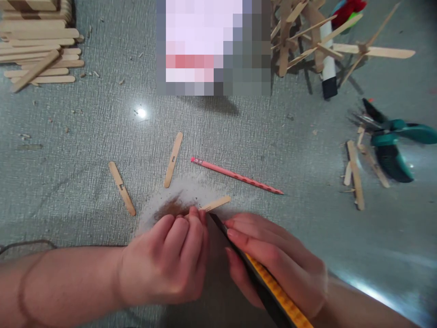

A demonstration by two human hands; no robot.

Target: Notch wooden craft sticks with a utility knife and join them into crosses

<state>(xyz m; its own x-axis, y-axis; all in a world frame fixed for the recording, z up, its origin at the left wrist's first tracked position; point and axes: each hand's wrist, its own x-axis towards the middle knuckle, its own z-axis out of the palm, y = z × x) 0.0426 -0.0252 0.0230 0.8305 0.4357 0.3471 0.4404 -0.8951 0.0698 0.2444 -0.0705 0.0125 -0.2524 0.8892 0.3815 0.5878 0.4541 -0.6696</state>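
Observation:
My left hand [174,255] is closed on a wooden craft stick [218,202], whose rounded end sticks out to the right past the fingertips. My right hand [276,259] grips a black and yellow cutter [264,278], its dark tip at the stick beside my left fingertips. Pale dust [150,207] lies on the table around the stick. Beyond my hands rest one stick with a small slot [175,157], another with a notch in its edge [118,175], and a pink pencil [239,175].
Stacked craft sticks [44,34] lie at the back left. Crossed stick assemblies [319,48] and a white marker [328,68] are at the back right. Teal-handled pliers [391,136] lie near loose stick pieces [355,175] on the right. A pixelated area covers the top middle.

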